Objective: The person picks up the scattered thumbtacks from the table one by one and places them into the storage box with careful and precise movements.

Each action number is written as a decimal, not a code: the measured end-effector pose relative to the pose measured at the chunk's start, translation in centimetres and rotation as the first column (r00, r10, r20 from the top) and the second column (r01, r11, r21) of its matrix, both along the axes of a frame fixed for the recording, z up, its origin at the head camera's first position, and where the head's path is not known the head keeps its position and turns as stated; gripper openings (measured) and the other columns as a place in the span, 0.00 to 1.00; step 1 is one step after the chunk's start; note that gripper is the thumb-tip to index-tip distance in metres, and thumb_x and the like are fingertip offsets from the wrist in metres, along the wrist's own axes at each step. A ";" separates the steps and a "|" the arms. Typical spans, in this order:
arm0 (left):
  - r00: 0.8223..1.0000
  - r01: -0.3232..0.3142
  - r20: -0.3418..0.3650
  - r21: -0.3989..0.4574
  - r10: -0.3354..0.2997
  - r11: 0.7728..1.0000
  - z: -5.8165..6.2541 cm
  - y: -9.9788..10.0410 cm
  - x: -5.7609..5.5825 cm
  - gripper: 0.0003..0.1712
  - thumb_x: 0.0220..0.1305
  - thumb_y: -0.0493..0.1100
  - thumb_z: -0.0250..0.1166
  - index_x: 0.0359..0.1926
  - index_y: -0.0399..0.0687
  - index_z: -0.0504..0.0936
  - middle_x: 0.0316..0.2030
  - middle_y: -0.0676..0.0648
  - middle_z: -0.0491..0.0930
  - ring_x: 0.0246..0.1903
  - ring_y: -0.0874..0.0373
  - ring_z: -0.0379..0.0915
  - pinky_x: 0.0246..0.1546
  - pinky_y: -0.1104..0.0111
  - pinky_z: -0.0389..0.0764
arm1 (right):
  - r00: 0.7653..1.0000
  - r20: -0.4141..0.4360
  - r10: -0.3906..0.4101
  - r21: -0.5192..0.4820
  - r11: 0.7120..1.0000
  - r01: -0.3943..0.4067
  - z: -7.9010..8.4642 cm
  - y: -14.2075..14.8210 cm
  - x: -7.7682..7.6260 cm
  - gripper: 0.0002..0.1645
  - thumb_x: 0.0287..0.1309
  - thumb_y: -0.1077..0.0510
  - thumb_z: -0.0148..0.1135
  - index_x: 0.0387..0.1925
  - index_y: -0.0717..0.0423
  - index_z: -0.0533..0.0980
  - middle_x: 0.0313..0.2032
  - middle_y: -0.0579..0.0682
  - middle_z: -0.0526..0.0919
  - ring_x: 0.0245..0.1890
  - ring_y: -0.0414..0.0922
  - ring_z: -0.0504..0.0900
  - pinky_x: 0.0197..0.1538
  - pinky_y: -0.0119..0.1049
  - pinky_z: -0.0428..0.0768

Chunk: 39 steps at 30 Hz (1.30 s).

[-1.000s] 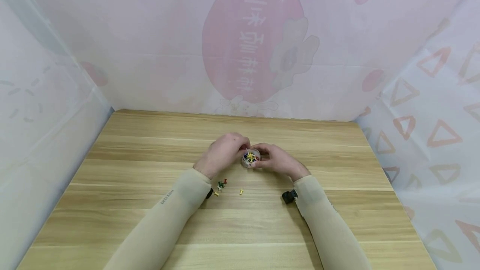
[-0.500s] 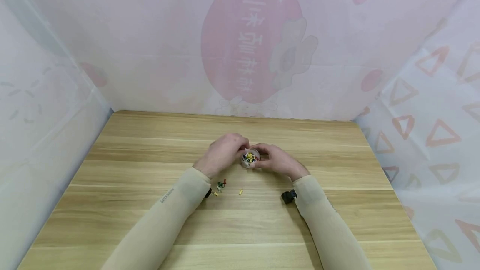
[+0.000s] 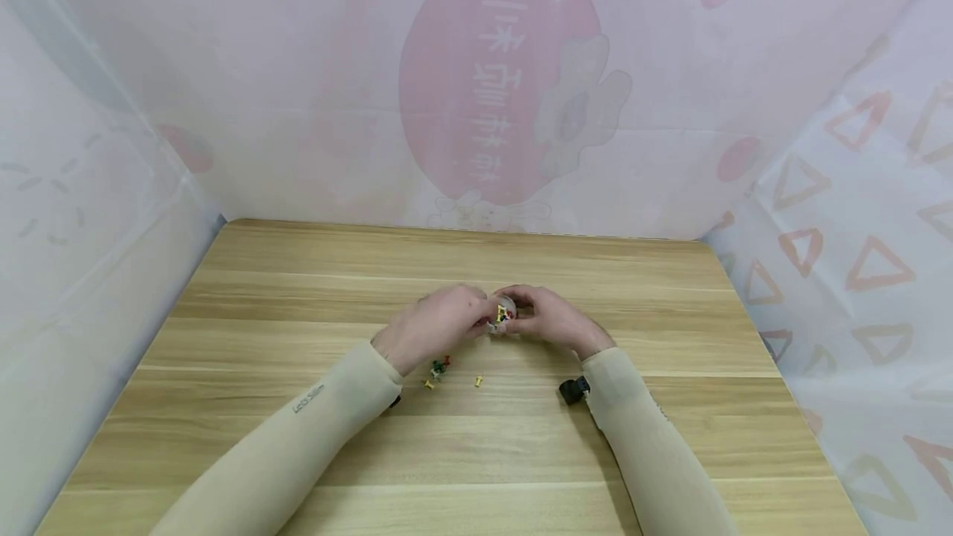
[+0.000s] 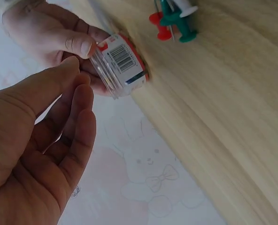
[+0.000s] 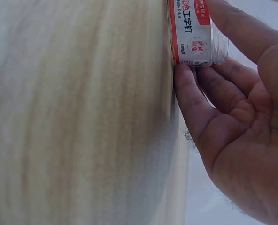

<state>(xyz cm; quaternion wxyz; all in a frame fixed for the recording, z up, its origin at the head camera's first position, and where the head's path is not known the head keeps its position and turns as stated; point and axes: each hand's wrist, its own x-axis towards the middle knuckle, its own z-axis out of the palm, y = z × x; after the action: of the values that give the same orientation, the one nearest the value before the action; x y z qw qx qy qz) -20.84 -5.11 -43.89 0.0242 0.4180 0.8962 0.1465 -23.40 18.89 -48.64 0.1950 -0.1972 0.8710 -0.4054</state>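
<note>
A small clear jar of push pins (image 5: 193, 33) with a red and white label stands upright on the wooden table, its mouth uncovered. My right hand (image 3: 554, 321) grips it from the right, thumb on one side and fingers on the other. Coloured push pins (image 3: 503, 314) show inside. My left hand (image 3: 439, 321) is over the jar's left edge, partly covering the mouth. In the left wrist view its fingers (image 4: 85, 126) are loosely bent, with the tips gathered near the rim; no pin shows between them.
Nearer the person, a loose cluster of green, red and white push pins (image 3: 438, 369) lies on the table (image 3: 476, 453). One yellow push pin (image 3: 428, 385) lies beside it, another yellow pin (image 3: 479, 381) to its right. Printed cloth walls (image 3: 298, 106) enclose the back and sides.
My left hand has come from the jar's far left side toward the person and over its mouth, hiding more of the pins inside. The right hand and the jar stay put.
</note>
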 end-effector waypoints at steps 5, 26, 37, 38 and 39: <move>0.999 0.046 0.025 -0.060 -0.044 0.997 -0.3 0.1 0.8 0.08 0.66 0.42 0.72 0.46 0.54 0.89 0.43 0.56 0.85 0.40 0.63 0.78 0.41 0.68 0.82 | 1.000 -0.002 0.018 -0.010 1.000 -0.018 0.0 0.1 0.0 0.39 0.57 0.43 0.75 0.69 0.43 0.75 0.60 0.41 0.82 0.60 0.40 0.77 0.66 0.45 0.74; 0.969 0.203 -0.090 -0.232 -0.228 0.951 -1.4 0.1 3.8 0.04 0.64 0.47 0.74 0.36 0.55 0.86 0.32 0.56 0.79 0.31 0.61 0.73 0.34 0.67 0.80 | 1.000 0.004 0.010 -0.027 1.000 -0.010 0.1 -0.2 0.0 0.38 0.58 0.48 0.76 0.69 0.46 0.75 0.56 0.46 0.83 0.57 0.43 0.79 0.64 0.46 0.76; 0.970 0.204 -0.083 -0.228 -0.228 0.952 -2.0 0.1 4.3 0.03 0.63 0.43 0.73 0.33 0.57 0.86 0.30 0.58 0.78 0.31 0.61 0.74 0.31 0.68 0.80 | 1.000 0.016 0.012 -0.052 0.999 -0.011 0.1 -0.2 0.1 0.37 0.58 0.49 0.76 0.68 0.47 0.75 0.56 0.49 0.84 0.58 0.46 0.79 0.65 0.50 0.75; 0.971 0.204 -0.081 -0.228 -0.227 0.952 -2.1 0.1 4.3 0.03 0.63 0.43 0.73 0.33 0.57 0.86 0.30 0.58 0.78 0.31 0.61 0.74 0.31 0.68 0.80 | 1.000 0.017 0.011 -0.050 0.999 -0.011 0.0 -0.2 0.1 0.37 0.58 0.49 0.76 0.68 0.47 0.75 0.56 0.49 0.84 0.58 0.46 0.79 0.65 0.50 0.75; 0.971 0.202 -0.077 -0.228 -0.224 0.953 -2.1 0.1 4.3 0.04 0.64 0.43 0.72 0.33 0.57 0.85 0.30 0.58 0.78 0.31 0.61 0.73 0.31 0.68 0.80 | 1.000 0.015 0.013 -0.045 0.999 -0.012 0.0 -0.2 0.1 0.38 0.58 0.48 0.76 0.69 0.46 0.75 0.56 0.48 0.84 0.58 0.45 0.80 0.64 0.50 0.75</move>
<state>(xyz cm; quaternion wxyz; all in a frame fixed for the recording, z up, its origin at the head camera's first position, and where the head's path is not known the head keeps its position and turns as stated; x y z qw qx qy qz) -16.50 -5.01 -46.00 0.0399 0.5142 0.8565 0.0221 -23.31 18.70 -48.61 0.1995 -0.2038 0.8590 -0.4251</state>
